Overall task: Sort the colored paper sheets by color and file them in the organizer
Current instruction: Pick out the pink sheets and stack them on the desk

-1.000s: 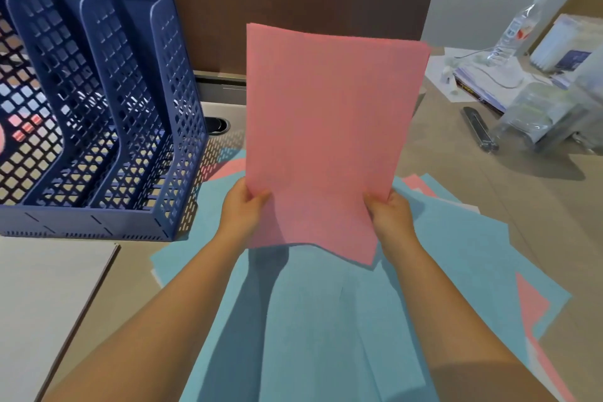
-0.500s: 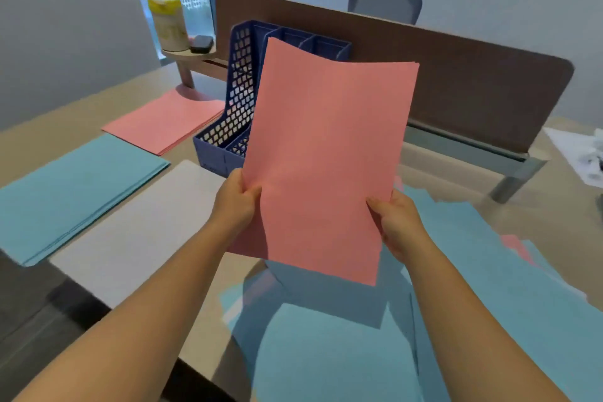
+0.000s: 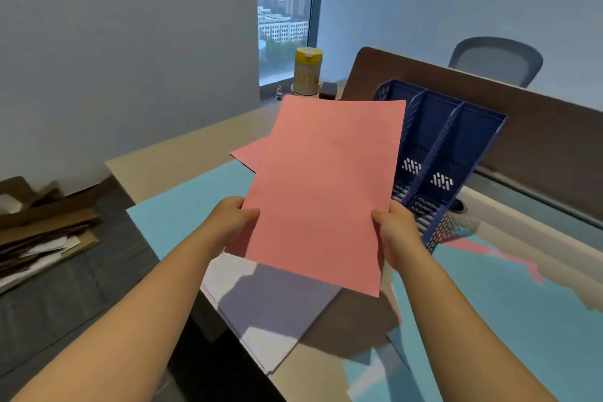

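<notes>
Pink sheet (image 3: 323, 192) held upright over the desk (image 3: 182, 153), left hand (image 3: 233, 219) and right hand (image 3: 396, 232) each pinching a lower edge, the organizer (image 3: 456, 153) just behind and a pink pile (image 3: 251, 153) beyond. Pinched so low, the limp sheet could buckle or land askew.

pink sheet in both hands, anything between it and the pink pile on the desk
Nothing visible blocks it. The pink sheet, held by the left hand and right hand, hangs over the pink pile, hiding most of it; only air seems between.
</notes>
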A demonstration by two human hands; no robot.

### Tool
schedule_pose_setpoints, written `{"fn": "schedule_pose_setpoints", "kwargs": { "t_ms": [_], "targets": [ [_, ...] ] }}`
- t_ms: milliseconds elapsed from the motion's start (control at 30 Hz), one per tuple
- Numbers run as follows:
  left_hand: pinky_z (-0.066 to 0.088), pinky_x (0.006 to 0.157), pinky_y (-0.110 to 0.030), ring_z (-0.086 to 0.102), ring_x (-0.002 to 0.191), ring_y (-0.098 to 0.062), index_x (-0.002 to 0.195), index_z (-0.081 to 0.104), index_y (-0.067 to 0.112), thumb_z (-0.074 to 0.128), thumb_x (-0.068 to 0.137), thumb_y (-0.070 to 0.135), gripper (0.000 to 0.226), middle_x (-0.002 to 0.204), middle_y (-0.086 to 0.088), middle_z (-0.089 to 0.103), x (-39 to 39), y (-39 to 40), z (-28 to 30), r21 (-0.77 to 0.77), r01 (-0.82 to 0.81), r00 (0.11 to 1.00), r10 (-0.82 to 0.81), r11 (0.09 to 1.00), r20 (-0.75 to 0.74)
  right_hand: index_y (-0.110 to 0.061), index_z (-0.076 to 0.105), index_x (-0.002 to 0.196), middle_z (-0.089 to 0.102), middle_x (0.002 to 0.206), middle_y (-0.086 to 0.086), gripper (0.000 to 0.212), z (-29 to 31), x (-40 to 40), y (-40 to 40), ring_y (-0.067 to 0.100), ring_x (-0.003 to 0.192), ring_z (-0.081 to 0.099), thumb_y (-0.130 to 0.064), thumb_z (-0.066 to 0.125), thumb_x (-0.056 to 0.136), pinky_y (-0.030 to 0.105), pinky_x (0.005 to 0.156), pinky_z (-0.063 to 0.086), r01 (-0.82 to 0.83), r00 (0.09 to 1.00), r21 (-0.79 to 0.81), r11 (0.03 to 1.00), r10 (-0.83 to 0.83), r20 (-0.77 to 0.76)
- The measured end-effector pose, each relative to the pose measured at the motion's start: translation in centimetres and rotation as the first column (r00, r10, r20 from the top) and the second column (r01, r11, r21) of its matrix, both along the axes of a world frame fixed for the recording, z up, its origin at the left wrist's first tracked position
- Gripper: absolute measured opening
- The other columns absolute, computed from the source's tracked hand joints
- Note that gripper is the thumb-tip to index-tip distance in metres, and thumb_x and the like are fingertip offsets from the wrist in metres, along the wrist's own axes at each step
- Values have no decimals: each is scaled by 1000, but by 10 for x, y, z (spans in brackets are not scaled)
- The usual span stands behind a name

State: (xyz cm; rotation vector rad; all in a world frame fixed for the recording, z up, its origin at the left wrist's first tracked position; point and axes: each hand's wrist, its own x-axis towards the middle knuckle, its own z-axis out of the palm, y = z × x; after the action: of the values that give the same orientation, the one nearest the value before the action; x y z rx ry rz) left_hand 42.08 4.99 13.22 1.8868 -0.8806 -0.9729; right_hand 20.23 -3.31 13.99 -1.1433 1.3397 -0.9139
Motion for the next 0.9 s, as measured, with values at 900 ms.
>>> {"fn": "schedule_pose_setpoints", "kwargs": {
  "t_ms": [900],
  "targets": [
    [38,74,-29,52,87,-26,106,56,1,42,93,3,19,94,-12,55,233,-274,-87,226,170,905,-243,959,350,-11,34,60,33,65,9,34,-123,220,-228,18,56,33,14,42,80,24,53,28,189,969,318,929,-124,-214]
  ]
}}
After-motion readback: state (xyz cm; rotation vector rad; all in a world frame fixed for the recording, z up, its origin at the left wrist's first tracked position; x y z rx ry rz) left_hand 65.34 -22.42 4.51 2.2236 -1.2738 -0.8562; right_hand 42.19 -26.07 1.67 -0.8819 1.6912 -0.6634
